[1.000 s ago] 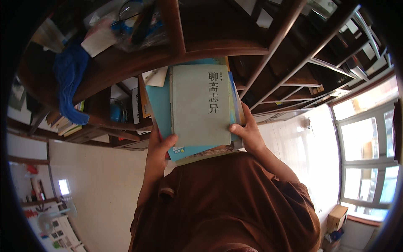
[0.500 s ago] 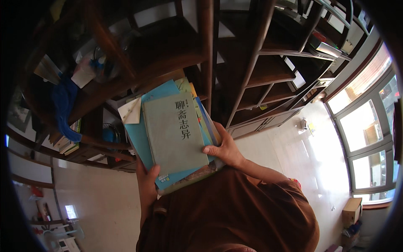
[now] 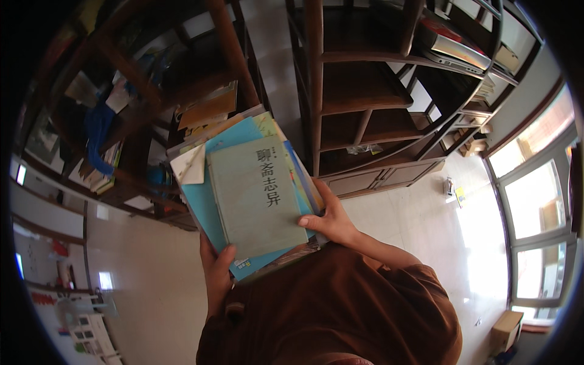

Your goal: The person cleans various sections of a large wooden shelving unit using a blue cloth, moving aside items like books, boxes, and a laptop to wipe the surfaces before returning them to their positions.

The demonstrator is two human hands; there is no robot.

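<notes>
I carry a stack of books (image 3: 213,201) against my chest, flat and tilted. On top lies a pale green book (image 3: 255,204) with dark characters on its cover; under it sits a larger light blue one with more books below. My left hand (image 3: 216,267) grips the stack's near left corner, thumb on the blue cover. My right hand (image 3: 328,219) clasps the right edge, thumb pressed on the green cover. My brown sleeves fill the lower frame.
A dark wooden shelf unit (image 3: 365,103) with mostly bare shelves stands ahead to the right, cabinets at its base. Another shelf (image 3: 140,115) on the left holds books, papers and a blue cloth (image 3: 97,131). Pale tiled floor, bright windows (image 3: 535,207) at right, a cardboard box (image 3: 508,331).
The view has swung across the shelves toward the right-hand unit. The stack has stayed in both hands, tilting a little more to the left.
</notes>
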